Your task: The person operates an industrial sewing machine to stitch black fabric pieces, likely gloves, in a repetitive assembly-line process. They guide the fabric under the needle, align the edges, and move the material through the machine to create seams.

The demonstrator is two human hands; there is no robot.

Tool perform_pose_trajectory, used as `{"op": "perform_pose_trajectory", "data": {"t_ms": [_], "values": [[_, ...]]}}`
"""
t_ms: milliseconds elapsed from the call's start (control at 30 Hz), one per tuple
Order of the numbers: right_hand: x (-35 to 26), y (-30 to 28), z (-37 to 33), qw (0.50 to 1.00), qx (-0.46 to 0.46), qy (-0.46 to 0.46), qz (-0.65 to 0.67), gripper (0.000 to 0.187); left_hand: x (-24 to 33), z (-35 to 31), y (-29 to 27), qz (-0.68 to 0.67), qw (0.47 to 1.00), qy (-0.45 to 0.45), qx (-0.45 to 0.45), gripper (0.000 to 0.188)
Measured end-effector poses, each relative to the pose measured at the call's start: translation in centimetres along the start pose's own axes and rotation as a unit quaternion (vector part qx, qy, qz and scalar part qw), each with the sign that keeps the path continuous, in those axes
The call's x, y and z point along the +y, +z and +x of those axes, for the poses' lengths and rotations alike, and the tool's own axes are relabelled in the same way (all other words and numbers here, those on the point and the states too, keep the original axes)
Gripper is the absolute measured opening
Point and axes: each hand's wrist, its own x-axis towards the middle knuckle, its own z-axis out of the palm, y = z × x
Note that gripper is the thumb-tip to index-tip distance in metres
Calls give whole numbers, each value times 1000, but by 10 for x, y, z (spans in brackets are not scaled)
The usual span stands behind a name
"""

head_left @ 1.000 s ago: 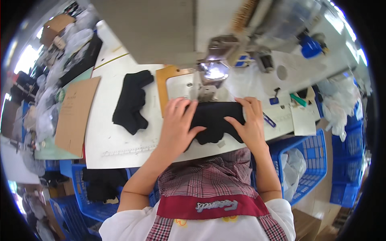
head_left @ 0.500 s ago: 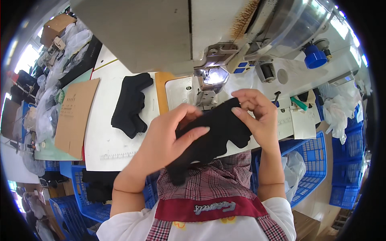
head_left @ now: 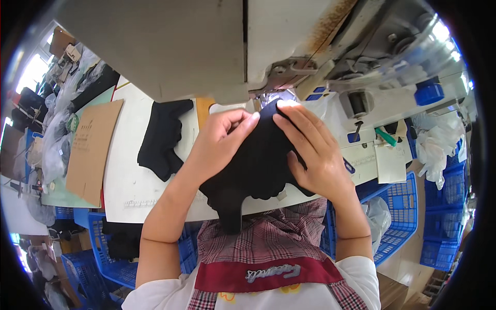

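Observation:
A black fabric piece [head_left: 243,168] with a wavy lower edge spreads under both my hands, its top edge close beneath the sewing machine head [head_left: 279,77]. My left hand [head_left: 219,137] is closed on its upper left part, thumb and forefinger pinched near the top. My right hand [head_left: 315,150] holds its right side, fingers long and close together at the top edge, thumb lower down on the cloth. One strip of the fabric hangs over the front table edge toward my apron [head_left: 263,245]. The needle area is hidden behind the fabric and my fingers.
Another black fabric piece [head_left: 163,137] lies on the white table [head_left: 124,175] at left, beside a cardboard sheet [head_left: 93,150]. Blue baskets [head_left: 395,217] stand below at both sides. A green-handled tool [head_left: 385,136] and a thread spool [head_left: 357,105] are at right.
Both hands have carried the fabric forward, up to the machine head. My right hand has gone from pinching its corner to lying along its right side with fingers straighter.

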Motion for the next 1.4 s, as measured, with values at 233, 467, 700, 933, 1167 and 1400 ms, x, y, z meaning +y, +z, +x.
{"op": "perform_pose_trajectory", "data": {"t_ms": [233,467,700,933,1167,1400], "values": [[2,19,10,993,71,-28,-88,51,10,13,-16,-26,1000,0,-7,23],[2,22,10,989,86,-38,-114,50,11,19,-22,1,999,-37,-29,25],[1,23,12,987,91,-35,-124,49,15,20,-20,19,998,-64,2,27],[-1,27,11,987,98,-32,-124,48,2,24,-23,3,1000,21,10,25],[-1,27,10,983,106,-35,-144,50,6,26,-24,35,999,38,12,22],[-2,28,14,982,101,-25,-157,49,14,24,-31,-9,997,-73,-28,35]]}}
